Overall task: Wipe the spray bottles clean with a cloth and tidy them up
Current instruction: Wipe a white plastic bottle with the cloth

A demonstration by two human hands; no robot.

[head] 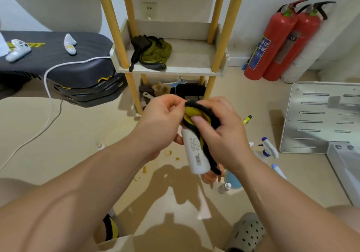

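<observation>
A white bottle (195, 151) with a printed label hangs tilted in front of me, its base toward me and its top wrapped in a yellow cloth with a black edge (196, 112). My left hand (161, 119) grips the bottle near its upper part. My right hand (222, 129) presses the cloth around the bottle's top, thumb on the yellow side. On the floor to the right lie a white spray bottle with a blue nozzle (269, 147), a bottle with a blue body (232, 179), a small clear bottle (224, 188) and another white one (278, 171).
A wooden-legged shelf unit (194, 57) stands ahead with a dark green cloth (153, 52) on its tray. Two red fire extinguishers (276, 41) lean at the wall. A metal panel (321, 115) lies at right, a dark bench (58, 57) with a white cable at left.
</observation>
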